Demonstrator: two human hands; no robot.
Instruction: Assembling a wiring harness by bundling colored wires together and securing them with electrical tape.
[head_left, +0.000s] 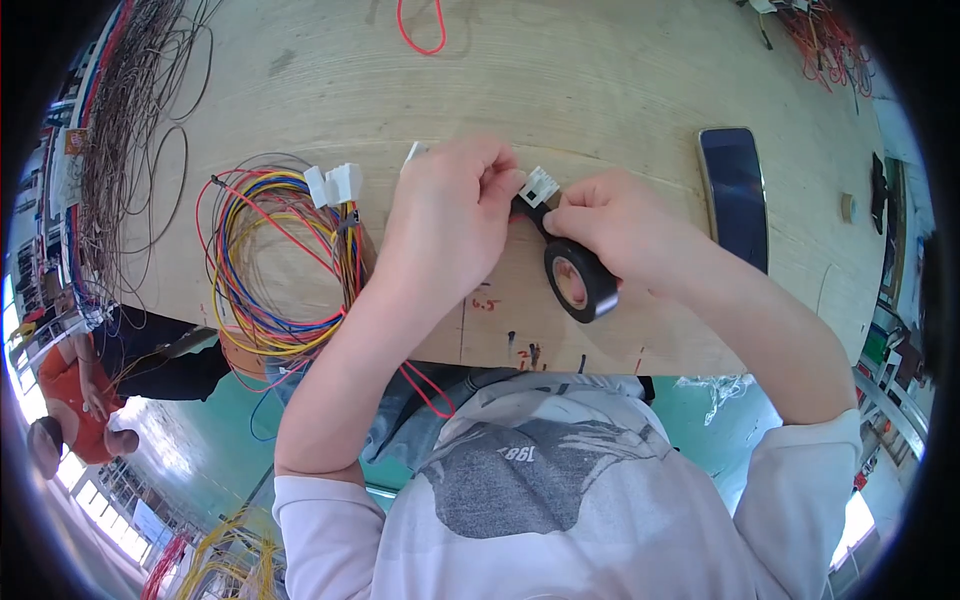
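Note:
A small white plug connector (540, 187) sits between my two hands, above the table. My left hand (450, 200) is closed in a pinch just left of it; what its fingertips hold is hidden behind them. With thumb and finger, my right hand (620, 222) pinches a strip of black tape beside the connector. From that strip the roll of black tape (604, 292) hangs below the right fingers. Another white piece (416, 152) shows partly behind my left hand. Left of my left forearm lies a coil of coloured wires (222, 262) with white connectors (338, 185) at its upper right.
A phone (735, 195) lies right of my right hand. Long brown wires (135, 90) spread along the table's left side. A red wire loop (424, 48) lies at the far edge, and more wires (825, 45) at far right. A person in orange (85, 400) is at lower left.

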